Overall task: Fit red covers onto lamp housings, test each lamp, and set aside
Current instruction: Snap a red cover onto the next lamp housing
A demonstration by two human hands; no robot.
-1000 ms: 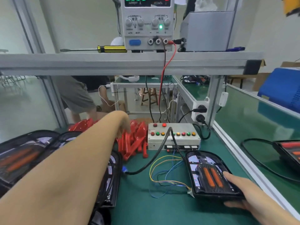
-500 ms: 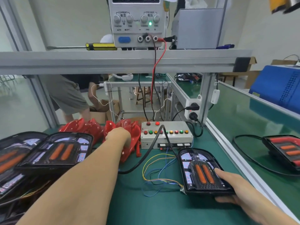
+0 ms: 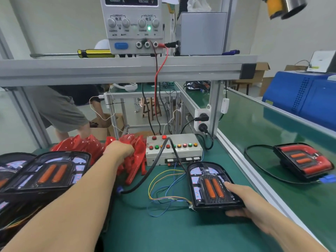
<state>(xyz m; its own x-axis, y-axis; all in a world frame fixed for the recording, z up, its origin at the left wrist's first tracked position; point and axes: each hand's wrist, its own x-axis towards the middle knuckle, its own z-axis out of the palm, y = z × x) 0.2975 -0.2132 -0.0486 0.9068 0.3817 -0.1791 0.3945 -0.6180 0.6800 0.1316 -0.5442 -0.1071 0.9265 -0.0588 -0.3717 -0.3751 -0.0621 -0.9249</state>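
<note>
From the head camera, your left hand (image 3: 119, 150) was sunk into the pile of red covers (image 3: 134, 160) just left of the test box (image 3: 174, 151), fingers curled around one cover. Your right hand (image 3: 249, 202) gripped the near right corner of the lamp housing (image 3: 211, 186) lying on the green mat (image 3: 172, 230), thumb on top, fingers curled beneath its edge.
</note>
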